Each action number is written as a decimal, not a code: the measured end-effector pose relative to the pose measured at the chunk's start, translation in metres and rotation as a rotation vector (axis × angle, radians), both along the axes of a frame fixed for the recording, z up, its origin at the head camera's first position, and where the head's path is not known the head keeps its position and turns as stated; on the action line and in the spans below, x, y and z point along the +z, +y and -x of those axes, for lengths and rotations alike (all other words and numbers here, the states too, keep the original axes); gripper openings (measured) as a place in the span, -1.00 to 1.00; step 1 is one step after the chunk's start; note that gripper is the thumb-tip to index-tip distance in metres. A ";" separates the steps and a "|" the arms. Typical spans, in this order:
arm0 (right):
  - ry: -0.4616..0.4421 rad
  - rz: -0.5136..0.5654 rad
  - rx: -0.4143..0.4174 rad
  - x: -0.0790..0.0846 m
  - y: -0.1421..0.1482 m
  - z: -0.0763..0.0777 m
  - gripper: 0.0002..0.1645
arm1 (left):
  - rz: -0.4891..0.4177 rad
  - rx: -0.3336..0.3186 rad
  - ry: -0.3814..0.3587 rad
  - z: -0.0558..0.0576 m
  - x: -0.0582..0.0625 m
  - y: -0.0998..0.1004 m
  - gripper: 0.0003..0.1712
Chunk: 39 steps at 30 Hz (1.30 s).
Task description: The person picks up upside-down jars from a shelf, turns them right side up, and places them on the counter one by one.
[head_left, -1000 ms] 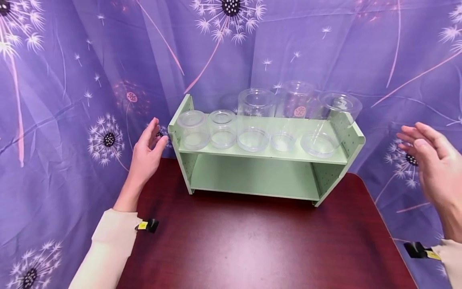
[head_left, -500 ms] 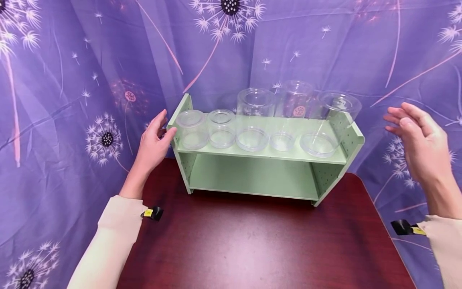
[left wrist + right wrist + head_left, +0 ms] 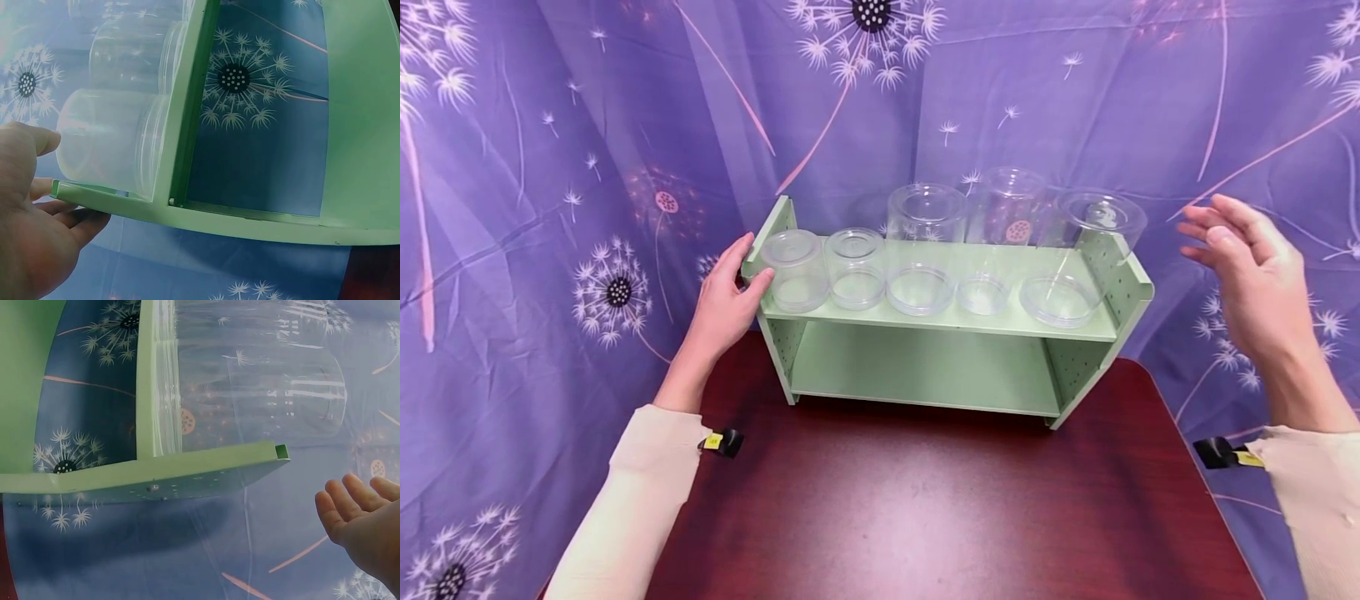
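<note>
A pale green two-tier shelf (image 3: 925,408) stands on the table, with several clear jars along its upper board. At its left end my left hand (image 3: 722,304) straddles the top of the side panel (image 3: 112,203). The thumb is on the inner side near a short clear jar (image 3: 103,137), the fingers outside; whether they touch the panel I cannot tell. My right hand (image 3: 1255,283) hovers apart from the shelf's right panel (image 3: 206,469), fingers loosely bent and holding nothing. The tall wide jar (image 3: 1063,287) is nearest to it.
Another short jar (image 3: 856,279), a tall jar (image 3: 925,250) and a narrower tall jar (image 3: 985,292) stand between the end ones. Beneath is the lower board (image 3: 925,367). The dark red table (image 3: 895,500) extends in front; purple dandelion-print cloth (image 3: 1000,75) hangs behind and at both sides.
My left hand has moved right and slightly up to the shelf's left panel. My right hand has moved left and up, closer to the right panel. The shelf and jars have stayed in place.
</note>
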State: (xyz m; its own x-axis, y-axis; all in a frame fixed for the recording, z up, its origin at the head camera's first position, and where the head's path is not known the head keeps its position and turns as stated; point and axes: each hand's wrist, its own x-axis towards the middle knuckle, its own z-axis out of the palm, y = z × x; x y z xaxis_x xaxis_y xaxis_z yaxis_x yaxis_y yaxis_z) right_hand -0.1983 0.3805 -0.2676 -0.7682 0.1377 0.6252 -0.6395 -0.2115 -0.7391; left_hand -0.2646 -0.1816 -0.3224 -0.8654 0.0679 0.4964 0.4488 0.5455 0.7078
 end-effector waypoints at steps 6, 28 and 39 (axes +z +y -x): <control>-0.029 -0.046 -0.044 0.002 -0.003 0.004 -0.55 | 0.042 0.018 -0.001 0.000 -0.001 -0.001 -0.28; -0.231 -0.392 -0.217 0.009 -0.016 0.024 -0.23 | -0.004 0.049 0.014 0.001 -0.003 -0.002 -0.40; -0.365 -0.718 -0.355 0.011 -0.020 0.034 -0.04 | -0.023 0.063 0.005 0.002 -0.004 0.000 -0.41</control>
State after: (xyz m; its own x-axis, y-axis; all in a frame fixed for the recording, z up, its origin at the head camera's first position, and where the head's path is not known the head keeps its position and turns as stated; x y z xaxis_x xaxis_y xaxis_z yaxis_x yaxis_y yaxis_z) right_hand -0.2320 0.3606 -0.2571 -0.9237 0.0744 0.3759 -0.2765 0.5497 -0.7883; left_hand -0.2662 -0.1820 -0.3268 -0.8651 0.0022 0.5016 0.4178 0.5565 0.7182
